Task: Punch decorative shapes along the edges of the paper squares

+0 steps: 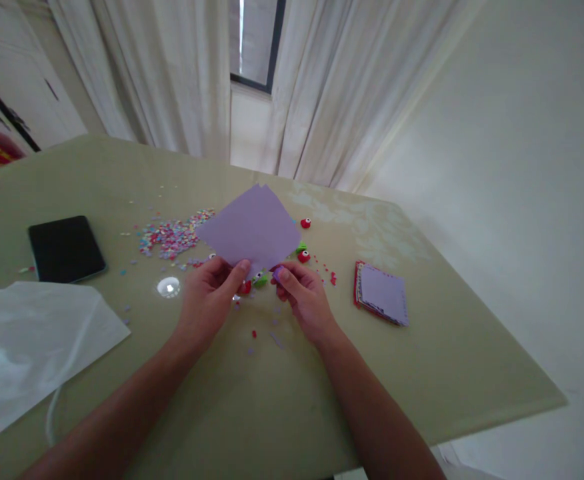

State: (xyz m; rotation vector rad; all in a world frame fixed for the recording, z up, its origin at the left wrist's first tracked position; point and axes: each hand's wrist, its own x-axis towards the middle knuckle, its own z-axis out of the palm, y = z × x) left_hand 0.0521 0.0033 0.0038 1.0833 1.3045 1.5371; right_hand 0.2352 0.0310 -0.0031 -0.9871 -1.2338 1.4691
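Observation:
A square sheet of purple paper (253, 227) is held up above the table, its lower edge pinched between the thumb and fingers of my left hand (211, 290). My right hand (302, 293) is closed around a small purple object (277, 273) at the sheet's lower right edge. Fingers cover most of that object, so its kind is unclear. Just below the paper, a small green figure with eyes (260, 279) lies between my hands, beside a red one (245, 287). Another red figure with a white eye (304, 255) is just beyond my right hand.
Pastel paper confetti (172, 237) is heaped left of the sheet; red bits (333, 279) lie to the right. A stack of square papers (383, 295) sits at right. A dark tablet (67, 248) and white bag (47, 347) occupy the left. Another red figure (306, 223) stands farther back.

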